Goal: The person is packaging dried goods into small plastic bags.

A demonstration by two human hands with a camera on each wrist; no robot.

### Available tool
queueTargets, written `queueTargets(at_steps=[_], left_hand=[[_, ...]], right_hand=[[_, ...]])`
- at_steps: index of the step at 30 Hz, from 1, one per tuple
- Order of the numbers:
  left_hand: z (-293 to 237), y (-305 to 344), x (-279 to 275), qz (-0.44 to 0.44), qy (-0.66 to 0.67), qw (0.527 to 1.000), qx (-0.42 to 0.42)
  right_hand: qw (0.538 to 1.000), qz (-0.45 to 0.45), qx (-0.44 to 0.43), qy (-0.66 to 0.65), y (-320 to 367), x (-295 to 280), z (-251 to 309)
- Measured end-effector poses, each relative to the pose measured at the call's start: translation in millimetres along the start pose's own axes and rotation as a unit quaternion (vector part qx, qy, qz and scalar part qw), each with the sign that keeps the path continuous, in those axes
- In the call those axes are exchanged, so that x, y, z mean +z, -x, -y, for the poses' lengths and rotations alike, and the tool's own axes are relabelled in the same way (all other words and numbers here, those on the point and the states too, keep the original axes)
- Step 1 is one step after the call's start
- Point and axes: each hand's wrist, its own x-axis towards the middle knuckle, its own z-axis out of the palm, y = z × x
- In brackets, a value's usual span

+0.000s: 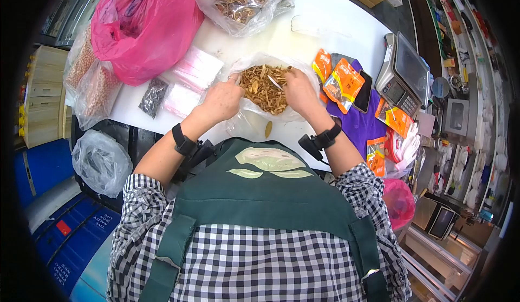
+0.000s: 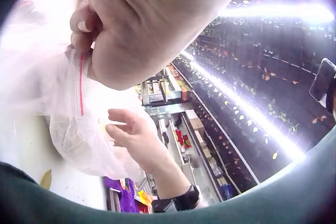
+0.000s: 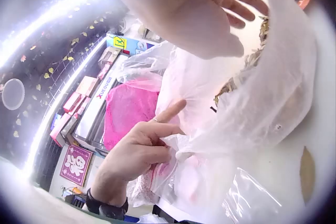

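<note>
Brown dried slices fill an open whitish plastic bag on the white table. At the bag's left side is my left hand; in the left wrist view its curled fingers pinch a clear zip bag with a red line. The left hand has its index finger extended against the whitish bag in the right wrist view. My right hand is inside the right side of the opening, at the slices. Its fingers are spread and loosely bent, gripping nothing visible. A small white piece lies on the slices.
A pink bag and a clear bag of dried pieces stand behind. Left are flat packets and a dark-filled packet. Right are orange packets, a phone and a scale. One slice lies in front.
</note>
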Motion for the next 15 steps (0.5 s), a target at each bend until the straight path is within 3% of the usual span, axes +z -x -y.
queueTargets(at_steps=[2, 6, 8, 11, 15], left_hand=[[1.2, -4.5, 1.1, 0.013, 0.017, 1.000, 0.013], [-1.8, -4.5, 1.1, 0.017, 0.032, 0.999, 0.009], [-1.5, -2.4, 3.2, 0.015, 0.048, 0.999, 0.019], [0.7, 4.2, 7.0, -0.009, 0.065, 0.997, 0.028], [-0.4, 4.3, 10.3, 0.004, 0.093, 0.995, 0.028]], right_hand=[[0.982, -0.079, -0.165, 0.037, -6.4, 21.9, -2.3], [0.986, -0.087, -0.145, -0.011, -18.1, 30.1, 6.7], [0.998, -0.025, -0.061, 0.008, -22.2, 33.5, 2.6], [0.998, -0.027, -0.047, -0.029, -24.1, 26.7, -5.6], [0.989, -0.090, -0.114, 0.025, -23.9, -1.2, 8.9]])
